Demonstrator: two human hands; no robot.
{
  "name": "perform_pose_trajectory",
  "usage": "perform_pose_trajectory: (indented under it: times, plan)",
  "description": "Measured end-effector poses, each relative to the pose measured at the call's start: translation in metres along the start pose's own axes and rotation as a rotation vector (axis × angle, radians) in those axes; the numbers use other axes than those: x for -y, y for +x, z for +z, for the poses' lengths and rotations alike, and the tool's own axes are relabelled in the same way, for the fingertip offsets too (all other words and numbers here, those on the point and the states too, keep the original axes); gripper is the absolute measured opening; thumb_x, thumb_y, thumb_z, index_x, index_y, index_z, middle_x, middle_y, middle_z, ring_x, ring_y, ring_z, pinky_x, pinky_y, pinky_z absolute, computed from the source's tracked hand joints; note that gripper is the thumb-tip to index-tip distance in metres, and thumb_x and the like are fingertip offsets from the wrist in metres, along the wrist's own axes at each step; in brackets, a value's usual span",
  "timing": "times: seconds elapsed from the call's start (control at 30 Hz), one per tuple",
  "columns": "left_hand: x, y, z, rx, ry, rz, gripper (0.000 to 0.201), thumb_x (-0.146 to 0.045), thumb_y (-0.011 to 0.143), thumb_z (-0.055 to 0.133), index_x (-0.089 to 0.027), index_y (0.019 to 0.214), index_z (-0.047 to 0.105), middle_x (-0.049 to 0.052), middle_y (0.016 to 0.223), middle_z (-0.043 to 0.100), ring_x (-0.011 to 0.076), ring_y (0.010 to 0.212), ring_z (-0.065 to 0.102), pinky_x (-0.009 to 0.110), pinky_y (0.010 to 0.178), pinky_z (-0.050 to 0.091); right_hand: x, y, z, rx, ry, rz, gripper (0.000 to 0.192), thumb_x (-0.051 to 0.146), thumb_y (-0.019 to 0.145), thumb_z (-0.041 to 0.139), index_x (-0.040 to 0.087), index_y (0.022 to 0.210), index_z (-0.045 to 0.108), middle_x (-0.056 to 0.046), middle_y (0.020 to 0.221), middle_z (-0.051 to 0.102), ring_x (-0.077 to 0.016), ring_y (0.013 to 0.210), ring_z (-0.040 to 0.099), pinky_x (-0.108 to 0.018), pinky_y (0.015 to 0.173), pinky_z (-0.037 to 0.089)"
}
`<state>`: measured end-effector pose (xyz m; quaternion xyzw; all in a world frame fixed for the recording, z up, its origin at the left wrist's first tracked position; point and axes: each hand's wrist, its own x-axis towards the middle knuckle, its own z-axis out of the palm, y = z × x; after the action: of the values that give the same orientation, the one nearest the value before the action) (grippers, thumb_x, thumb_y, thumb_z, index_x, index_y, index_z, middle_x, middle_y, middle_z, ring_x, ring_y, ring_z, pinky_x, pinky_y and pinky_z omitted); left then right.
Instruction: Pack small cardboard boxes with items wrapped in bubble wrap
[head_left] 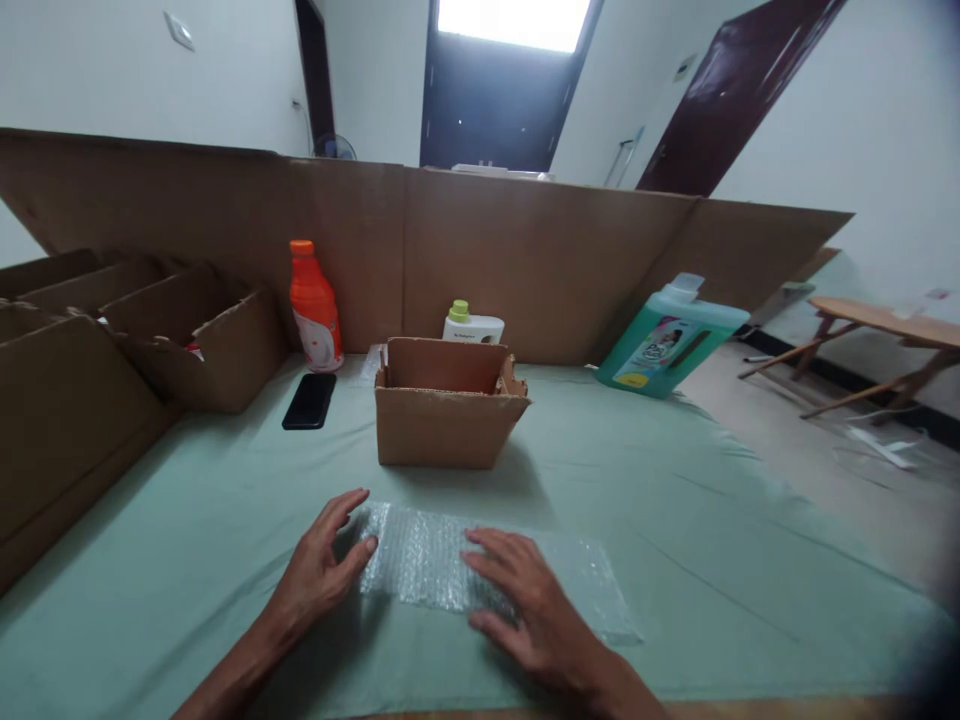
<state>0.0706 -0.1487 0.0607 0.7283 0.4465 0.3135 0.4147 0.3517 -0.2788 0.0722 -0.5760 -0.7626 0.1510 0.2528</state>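
1. On the near part of the pale green cloth-covered table (675, 520): a flat rectangular sheet of clear bubble wrap (450, 565), lying lengthwise left to right.
2. Left hand (322, 570): fingers spread, resting at the sheet's left end, fingertips touching its edge. Grips nothing.
3. Right hand (525, 605): flat, palm down, fingers wide, pressing on the middle of the sheet. Grips nothing.
4. Just beyond the sheet, centre: small open brown cardboard box (446, 405), flaps up, not touching the wrap.
5. Behind that box: white bottle with a yellow-green cap (471, 325), mostly hidden by the box.
6. Far left of the box: orange plastic bottle with an orange cap (316, 308), upright; black phone (310, 400) lying flat just in front of it.
7. Far right: teal detergent jug with a pale cap (667, 340), leaning against the tall cardboard wall (525, 260) that runs along the far edge of the table.
8. Left side: open brown cardboard trays (187, 335) in a row; contents too unclear to tell.
9. Beyond the table on the right: low wooden table (885, 330) on the floor.
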Motion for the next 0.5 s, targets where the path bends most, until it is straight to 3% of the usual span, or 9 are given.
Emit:
perform_pose_trajectory:
  times: [0.1, 0.2, 0.27, 0.37, 0.5]
  plan:
    - [0.002, 0.020, -0.010, -0.049, -0.013, -0.015, 0.062, -0.049, 0.084, 0.056, -0.017, 0.137, 0.053, 0.018, 0.142, 0.055, 0.0318, 0.126, 0.057, 0.051, 0.103, 0.048, -0.039, 0.008, -0.029, -0.227, 0.080, 0.236, 0.038, 0.042, 0.092, 0.058, 0.027, 0.126, 0.065, -0.011, 0.135, 0.065, -0.0298, 0.124, 0.060, -0.052, 0.104, 0.048]
    - [-0.003, 0.059, -0.002, -0.118, -0.097, 0.022, 0.077, -0.046, 0.079, 0.062, -0.015, 0.146, 0.041, 0.020, 0.149, 0.048, 0.0339, 0.132, 0.052, 0.052, 0.106, 0.045, -0.075, 0.036, -0.046, -0.359, 0.195, 0.416, 0.052, 0.046, 0.086, 0.060, 0.021, 0.131, 0.059, -0.015, 0.133, 0.065, -0.0313, 0.118, 0.064, -0.047, 0.092, 0.056]
    - [-0.011, 0.090, 0.011, -0.132, -0.169, 0.054, 0.085, -0.042, 0.074, 0.064, -0.013, 0.149, 0.036, 0.022, 0.150, 0.045, 0.0359, 0.132, 0.051, 0.053, 0.106, 0.044, -0.090, 0.064, -0.047, -0.370, 0.272, 0.428, 0.062, 0.046, 0.079, 0.065, 0.017, 0.133, 0.056, -0.018, 0.133, 0.065, -0.0329, 0.117, 0.064, -0.046, 0.088, 0.057]
    - [-0.023, 0.123, 0.029, -0.101, -0.215, 0.091, 0.083, -0.035, 0.073, 0.062, -0.014, 0.149, 0.035, 0.018, 0.142, 0.054, 0.0332, 0.127, 0.055, 0.050, 0.105, 0.046, -0.098, 0.104, -0.039, -0.318, 0.347, 0.381, 0.057, 0.044, 0.077, 0.064, 0.014, 0.125, 0.059, -0.017, 0.122, 0.070, -0.0314, 0.107, 0.068, -0.043, 0.083, 0.059]
    - [-0.021, 0.126, 0.030, -0.060, -0.202, 0.078, 0.082, -0.032, 0.076, 0.061, -0.014, 0.151, 0.032, 0.017, 0.141, 0.055, 0.0303, 0.127, 0.055, 0.045, 0.106, 0.045, -0.104, 0.124, -0.032, -0.290, 0.376, 0.381, 0.049, 0.042, 0.083, 0.057, 0.014, 0.124, 0.060, -0.015, 0.119, 0.072, -0.0288, 0.106, 0.068, -0.042, 0.089, 0.056]
